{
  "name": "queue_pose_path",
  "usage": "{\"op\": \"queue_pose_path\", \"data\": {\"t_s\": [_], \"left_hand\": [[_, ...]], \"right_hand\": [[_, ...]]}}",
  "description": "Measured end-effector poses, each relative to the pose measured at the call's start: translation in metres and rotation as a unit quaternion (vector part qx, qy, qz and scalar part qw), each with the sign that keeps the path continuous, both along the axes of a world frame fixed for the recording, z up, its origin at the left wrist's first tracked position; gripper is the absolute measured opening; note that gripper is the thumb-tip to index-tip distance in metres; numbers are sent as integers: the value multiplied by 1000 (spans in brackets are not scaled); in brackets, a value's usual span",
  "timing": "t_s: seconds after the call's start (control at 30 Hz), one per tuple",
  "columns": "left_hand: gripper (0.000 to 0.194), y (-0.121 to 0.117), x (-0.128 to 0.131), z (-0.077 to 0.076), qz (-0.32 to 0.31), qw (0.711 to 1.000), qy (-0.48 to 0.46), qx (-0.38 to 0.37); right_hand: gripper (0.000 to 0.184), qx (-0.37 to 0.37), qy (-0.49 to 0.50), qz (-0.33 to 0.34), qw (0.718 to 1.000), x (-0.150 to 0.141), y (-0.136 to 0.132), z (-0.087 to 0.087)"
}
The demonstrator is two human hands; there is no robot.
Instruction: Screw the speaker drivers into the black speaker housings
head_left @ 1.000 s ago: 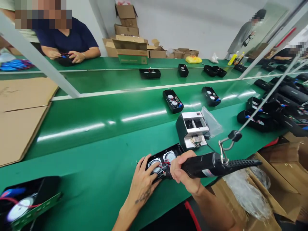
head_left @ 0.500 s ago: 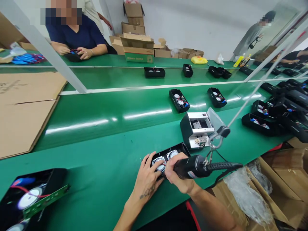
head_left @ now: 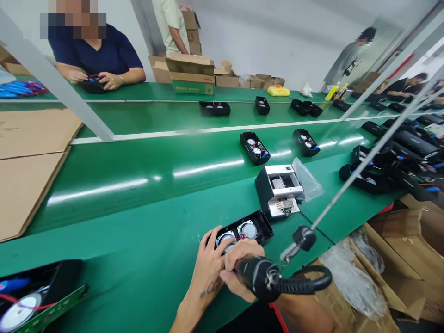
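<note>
An open black speaker housing with two round silver speaker drivers lies on the green bench right in front of me. My left hand rests on its left end, fingers spread over the housing's edge. My right hand is wrapped round a black electric screwdriver, held upright over the left driver; its tip is hidden behind my fingers. The screwdriver hangs from a hook and cord that runs up to the right.
A grey screw-feeder box with a plastic bag stands just beyond the housing. More black housings lie on the belt and at right. Another housing sits at lower left. Cardboard sheets left, cartons right. A person works opposite.
My right hand has swung the screwdriver from lying sideways to standing upright and pulled it nearer me. The left hand stays on the housing.
</note>
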State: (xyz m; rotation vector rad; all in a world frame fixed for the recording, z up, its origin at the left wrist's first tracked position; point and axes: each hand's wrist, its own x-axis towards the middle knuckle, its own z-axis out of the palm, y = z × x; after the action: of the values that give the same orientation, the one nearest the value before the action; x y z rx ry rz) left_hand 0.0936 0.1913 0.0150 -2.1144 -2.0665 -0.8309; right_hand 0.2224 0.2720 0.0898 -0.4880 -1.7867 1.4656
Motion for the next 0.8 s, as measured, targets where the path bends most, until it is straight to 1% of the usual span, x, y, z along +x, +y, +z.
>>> {"op": "queue_pose_path", "data": {"t_s": [0.07, 0.13, 0.17, 0.23, 0.27, 0.3, 0.37, 0.4, 0.47, 0.53, 0.6, 0.7, 0.73, 0.8], "left_hand": [[40, 3, -1, 0, 8, 1000, 17, 22], [37, 4, -4, 0, 12, 999, 30, 36], [31, 5, -7, 0, 6, 999, 31, 38], [15, 4, -14, 0, -20, 999, 30, 25], [8, 3, -19, 1, -34, 999, 34, 15], [3, 1, -24, 2, -45, 998, 39, 4], [3, -3, -31, 7, -59, 997, 47, -11], [3, -5, -32, 10, -61, 997, 45, -8], [4, -6, -31, 18, -62, 997, 37, -1], [7, -3, -23, 25, -59, 998, 36, -3], [11, 5, -12, 31, -63, 997, 49, -16], [27, 19, 2, 33, -70, 993, 87, -33], [28, 23, 6, 32, -69, 992, 103, -37], [23, 29, 12, 32, -61, 988, 133, -42]], "right_hand": [[19, 26, 15, -9, 1000, -3, 1, 1], [21, 52, 29, 2, 998, -3, 8, 10], [21, 52, 37, 11, 998, 0, 13, 17], [20, 27, 60, 22, 998, 11, 29, 31], [19, 9, 82, 12, 997, 21, 38, 36], [18, -8, 115, -19, 993, 32, 47, 40], [20, -26, 173, -112, 978, 58, 67, 43], [25, -32, 188, -167, 967, 71, 76, 41], [39, -42, 155, -260, 952, 95, 93, 31], [46, -53, 81, -304, 948, 113, 104, 15], [47, -61, 25, -323, 944, 120, 110, -1], [40, -52, 2, -316, 947, 117, 110, -21], [37, -49, 3, -305, 951, 114, 110, -25], [33, -51, 7, -287, 956, 107, 111, -28]]}}
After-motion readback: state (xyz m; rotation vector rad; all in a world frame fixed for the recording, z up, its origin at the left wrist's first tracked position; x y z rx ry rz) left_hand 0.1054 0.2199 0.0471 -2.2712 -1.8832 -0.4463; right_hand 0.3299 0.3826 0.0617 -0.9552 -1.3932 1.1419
